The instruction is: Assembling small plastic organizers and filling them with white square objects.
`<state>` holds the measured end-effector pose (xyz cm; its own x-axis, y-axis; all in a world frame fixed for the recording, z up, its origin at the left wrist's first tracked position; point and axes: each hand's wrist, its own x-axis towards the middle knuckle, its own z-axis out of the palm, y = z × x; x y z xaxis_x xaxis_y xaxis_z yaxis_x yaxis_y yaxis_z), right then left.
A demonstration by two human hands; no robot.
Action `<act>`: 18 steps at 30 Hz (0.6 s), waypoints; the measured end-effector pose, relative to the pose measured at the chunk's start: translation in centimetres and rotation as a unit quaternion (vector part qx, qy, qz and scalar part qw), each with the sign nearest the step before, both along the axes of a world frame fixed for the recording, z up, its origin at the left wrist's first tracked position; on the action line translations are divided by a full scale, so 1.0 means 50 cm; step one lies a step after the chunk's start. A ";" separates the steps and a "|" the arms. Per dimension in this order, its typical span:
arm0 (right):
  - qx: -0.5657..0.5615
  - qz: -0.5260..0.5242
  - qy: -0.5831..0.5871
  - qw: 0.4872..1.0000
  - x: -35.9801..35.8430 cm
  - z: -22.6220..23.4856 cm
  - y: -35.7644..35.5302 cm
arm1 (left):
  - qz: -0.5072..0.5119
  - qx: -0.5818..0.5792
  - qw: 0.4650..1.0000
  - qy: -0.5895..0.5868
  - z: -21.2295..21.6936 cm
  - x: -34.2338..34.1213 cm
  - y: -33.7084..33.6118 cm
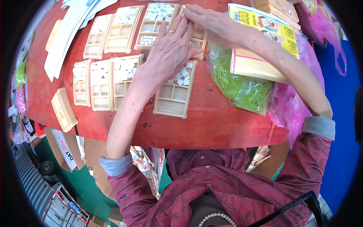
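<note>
Both hands are over the far row of beige compartment trays. My left hand (169, 49) lies palm down with its fingers stretched toward the far end of the rightmost tray (199, 34). My right hand (211, 23) reaches in from the right, and its extended fingertips meet the left ones at that tray. Most of this tray is hidden beneath the hands. Beside it stands a tray with small white blocks (159, 12) in its far part. Under my left wrist, a near-row tray (172, 99) holds white blocks (182, 77) at its far end.
More block-filled trays (101, 83) stand to the left, with a separate beige piece (64, 109) near the edge. White sheets (70, 38) lie far left. On the right are yellow printed sheets (261, 64), a clear bag of green strips (242, 89) and a pink plastic bag (289, 102).
</note>
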<state>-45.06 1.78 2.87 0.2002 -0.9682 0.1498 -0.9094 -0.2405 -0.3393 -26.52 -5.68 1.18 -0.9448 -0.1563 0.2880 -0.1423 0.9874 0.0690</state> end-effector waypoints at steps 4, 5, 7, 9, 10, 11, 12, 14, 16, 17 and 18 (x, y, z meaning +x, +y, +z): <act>-0.149 0.017 0.103 0.983 0.004 -0.060 0.003 | 0.002 0.006 1.000 0.000 -0.004 0.002 -0.001; -0.157 0.023 0.107 0.981 0.001 -0.064 0.001 | 0.007 0.007 1.000 0.003 -0.004 0.001 0.000; -0.103 0.033 -0.044 0.993 -0.009 -0.062 -0.031 | 0.013 0.029 0.999 -0.023 0.000 0.000 0.001; -0.046 0.044 -0.195 0.979 -0.024 -0.046 -0.036 | 0.021 0.051 0.997 -0.052 0.006 -0.002 0.003; -0.114 0.070 -0.092 0.987 -0.036 -0.007 -0.030 | 0.023 0.048 0.996 -0.069 0.010 -0.003 0.002; -0.180 0.093 0.013 0.979 -0.040 0.016 -0.027 | 0.026 0.045 0.995 -0.087 0.012 -0.004 0.002; -0.211 0.102 -0.114 0.966 -0.037 -0.009 -0.053 | 0.026 0.044 0.995 -0.088 0.013 -0.002 0.002; 0.072 -0.078 -0.356 0.928 0.001 0.074 -0.044 | 0.032 0.030 0.996 -0.083 0.003 0.004 0.000; 0.339 -0.246 -0.537 0.732 0.012 0.097 -0.034 | 0.031 0.035 0.997 -0.062 0.002 0.001 0.003; 0.317 -0.252 -0.574 0.712 0.013 0.075 -0.031 | 0.032 0.042 0.998 -0.042 0.001 0.000 0.005; 0.295 -0.257 -0.609 0.690 0.012 0.055 -0.030 | 0.032 0.042 0.998 -0.042 -0.001 -0.003 0.006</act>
